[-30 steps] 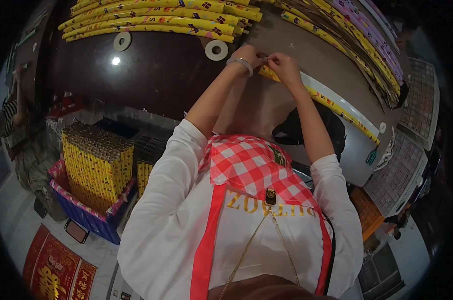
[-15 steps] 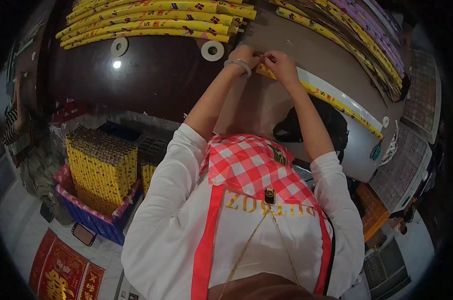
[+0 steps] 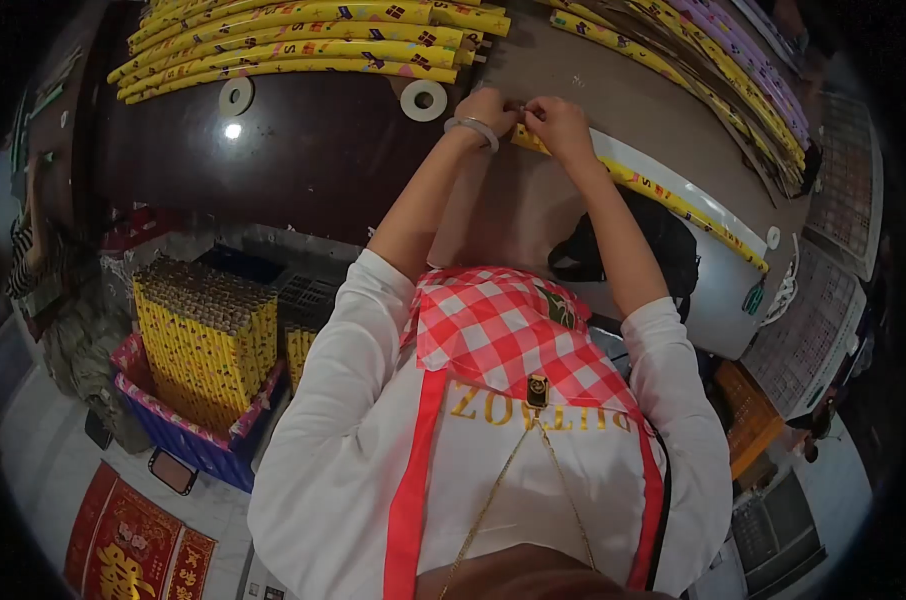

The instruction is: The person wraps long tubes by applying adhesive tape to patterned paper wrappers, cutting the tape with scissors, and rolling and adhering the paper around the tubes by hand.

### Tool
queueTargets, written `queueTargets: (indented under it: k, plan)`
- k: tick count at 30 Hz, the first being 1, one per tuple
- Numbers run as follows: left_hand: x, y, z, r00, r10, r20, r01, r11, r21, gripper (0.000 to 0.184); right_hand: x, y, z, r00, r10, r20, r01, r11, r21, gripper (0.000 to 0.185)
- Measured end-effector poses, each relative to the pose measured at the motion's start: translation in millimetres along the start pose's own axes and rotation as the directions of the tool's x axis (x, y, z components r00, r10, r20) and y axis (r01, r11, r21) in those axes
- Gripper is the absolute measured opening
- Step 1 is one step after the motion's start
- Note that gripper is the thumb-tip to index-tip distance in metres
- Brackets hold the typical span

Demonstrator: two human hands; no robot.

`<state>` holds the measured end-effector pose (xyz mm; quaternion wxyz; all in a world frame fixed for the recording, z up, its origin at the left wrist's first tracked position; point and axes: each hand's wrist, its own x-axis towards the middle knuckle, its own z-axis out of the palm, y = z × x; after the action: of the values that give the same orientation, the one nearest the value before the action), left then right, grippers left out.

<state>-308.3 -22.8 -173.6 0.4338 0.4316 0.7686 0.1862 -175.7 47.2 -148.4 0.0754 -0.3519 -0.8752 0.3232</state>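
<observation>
My left hand (image 3: 486, 110), with a pale bangle at its wrist, is closed at the near-left end of a yellow printed paper roll (image 3: 673, 203). Close beside it, my right hand (image 3: 560, 127) has its fingers pinched together. Both sets of fingertips nearly meet above the roll's end; whatever small thing is between them is hidden. The roll lies slantwise on the brown table (image 3: 503, 215), running under my right forearm toward the right, with a white sheet (image 3: 663, 178) along its far side.
Several yellow rolls (image 3: 303, 50) lie at the back left, near two white tape rings (image 3: 424, 100). More yellow and purple rolls (image 3: 718, 75) are stacked at the back right. A black bag (image 3: 663, 245) sits before my right arm. Upright yellow rolls fill a blue basket (image 3: 198, 440) on the left.
Both hands stay together at the roll's end, with only a slight shift of the fingers. The roll remains in place.
</observation>
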Motion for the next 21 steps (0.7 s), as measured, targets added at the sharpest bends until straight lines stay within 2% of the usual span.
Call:
queueTargets:
  k: [5,12,14,16,18,21]
  plan:
    - [-0.1,-0.2,2.5,0.998,0.023,-0.062,-0.019,0.998,0.059,0.021,-0.6,0.2,-1.0,1.0,-0.016,-0.012,0.016,1.0,0.024,0.014]
    - [-7.1,3.7,-2.9,0.997,0.036,-0.071,-0.034,0.999,0.034,0.019,0.2,4.6,1.1,1.0,-0.003,-0.021,0.004,1.0,0.031,0.018]
    - [-6.0,1.5,-1.8,0.993,0.077,-0.094,-0.078,0.997,-0.011,0.023,0.5,0.6,-0.1,1.0,0.019,0.001,-0.019,0.999,0.029,0.016]
    - [-8.7,6.7,-5.7,0.996,0.049,-0.071,-0.049,0.999,-0.002,0.023,0.1,-1.5,-0.3,0.999,0.042,0.022,-0.042,0.999,0.026,0.014]
    - [-8.9,7.1,-6.0,0.999,0.02,-0.05,-0.02,1.0,0.008,0.023,-0.6,-0.7,1.5,1.0,0.02,-0.006,-0.02,1.0,0.014,0.014]
    - [-5.6,3.3,-2.8,0.996,0.059,-0.072,-0.059,0.998,0.002,0.023,-2.2,0.2,0.6,0.999,-0.021,-0.048,0.023,0.999,0.031,0.014]
